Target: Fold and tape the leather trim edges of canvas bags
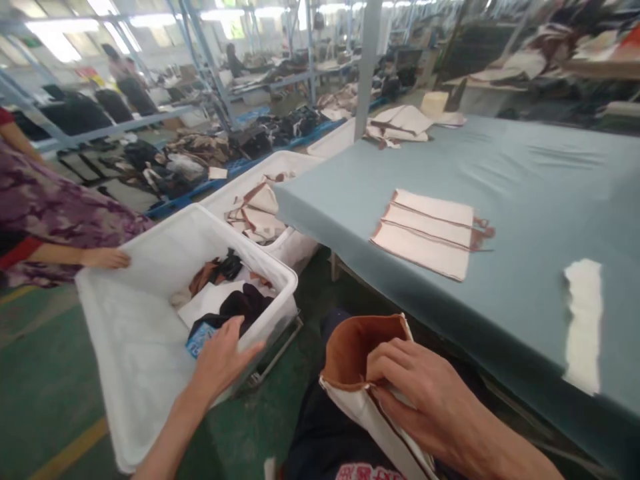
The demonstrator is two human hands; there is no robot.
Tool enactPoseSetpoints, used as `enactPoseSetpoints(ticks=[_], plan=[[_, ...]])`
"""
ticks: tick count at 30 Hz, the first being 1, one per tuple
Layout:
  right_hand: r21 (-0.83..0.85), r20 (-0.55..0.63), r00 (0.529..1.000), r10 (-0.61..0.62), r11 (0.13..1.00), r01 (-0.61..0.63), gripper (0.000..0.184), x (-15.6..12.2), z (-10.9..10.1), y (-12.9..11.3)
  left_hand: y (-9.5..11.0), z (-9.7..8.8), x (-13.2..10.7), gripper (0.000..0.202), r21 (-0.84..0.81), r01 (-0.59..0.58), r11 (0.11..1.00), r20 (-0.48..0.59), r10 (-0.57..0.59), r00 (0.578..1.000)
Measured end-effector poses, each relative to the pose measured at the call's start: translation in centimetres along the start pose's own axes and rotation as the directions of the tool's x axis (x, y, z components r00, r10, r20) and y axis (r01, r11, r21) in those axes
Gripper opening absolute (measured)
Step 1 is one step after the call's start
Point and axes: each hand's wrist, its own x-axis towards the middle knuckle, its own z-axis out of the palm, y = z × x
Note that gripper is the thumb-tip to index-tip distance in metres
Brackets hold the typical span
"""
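Note:
My right hand (425,390) is closed on the rim of a cream fabric bag (350,407) with a brown lining, its fingers hooked over the edge. The bag's mouth gapes upward in front of my lap. My left hand (220,360) reaches out over the near side of a white plastic bin (125,347), fingers stretched and thumb apart, holding nothing. Just beyond it is a small blue packet (200,339); whether they touch I cannot tell. Black cloth (250,301) and white and brown scraps lie in the bin.
Another person's hand (105,259) grips the bin's far left rim. To my right stands a table with a grey-green cover (525,293), bearing cream panels with brown edging (425,233) and a white strip (584,327). A second white bin (220,200) holds cream pieces.

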Motion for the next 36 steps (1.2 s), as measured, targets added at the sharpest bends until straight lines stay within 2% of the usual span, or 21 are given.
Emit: enactPoseSetpoints(ticks=[3,7,10,12,15,17,19,21,23,26,28,31,36], plan=[[0.045,0.065,0.997,-0.052,0.998,0.049,0.020,3.1,1.0,0.8,-2.0,2.9,-2.7,0.054,-0.009,0.068,0.998,0.050,-0.067,0.997],[0.072,0.159,0.980,-0.119,0.991,0.109,0.016,9.6,4.8,2.1,-2.1,5.0,-5.1,0.047,-0.051,0.093,0.994,0.041,-0.091,0.995],[0.086,0.325,0.942,-0.083,0.995,0.058,0.016,14.4,8.9,3.0,-1.8,5.3,-5.8,0.045,-0.100,0.095,0.990,0.029,-0.093,0.995],[0.089,0.413,0.910,-0.038,0.996,0.001,0.016,16.5,11.3,3.5,-1.5,5.1,-6.4,0.044,-0.142,0.102,0.985,0.029,-0.099,0.995],[0.099,0.458,0.889,0.000,0.994,-0.051,0.015,17.6,13.7,4.3,-1.3,4.3,-6.8,0.045,-0.212,0.127,0.969,0.067,-0.115,0.991],[0.137,0.442,0.897,-0.005,0.989,-0.062,0.013,17.2,14.5,4.8,-2.3,3.8,-6.4,0.042,-0.258,0.158,0.953,0.134,-0.127,0.983],[0.184,0.401,0.916,-0.015,0.981,-0.065,0.013,16.5,14.8,5.2,-4.6,3.7,-5.2,0.044,-0.283,0.214,0.935,0.231,-0.150,0.961],[0.221,0.364,0.931,-0.021,0.973,-0.065,0.013,15.9,14.9,5.4,-8.1,4.2,-3.4,0.044,-0.260,0.298,0.919,0.333,-0.204,0.921],[0.246,0.351,0.936,-0.026,0.967,-0.065,0.013,15.5,15.0,5.5,-12.2,5.1,-1.5,0.026,-0.178,0.389,0.904,0.400,-0.295,0.868],[0.278,0.355,0.934,-0.035,0.958,-0.070,0.014,15.3,14.9,5.5,-17.9,7.0,0.7,0.036,-0.035,0.496,0.868,0.412,-0.439,0.798],[0.286,0.369,0.929,-0.032,0.955,-0.081,0.015,15.3,14.8,5.4,-20.7,8.1,1.7,0.038,0.041,0.531,0.847,0.397,-0.501,0.769],[0.298,0.376,0.926,-0.030,0.950,-0.090,0.016,15.3,14.5,5.2,-23.6,9.6,2.8,0.040,0.122,0.538,0.834,0.357,-0.542,0.760],[0.312,0.338,0.941,-0.022,0.946,-0.090,0.017,15.2,14.5,4.9,-26.3,11.6,4.9,0.041,0.164,0.472,0.866,0.335,-0.499,0.799]])
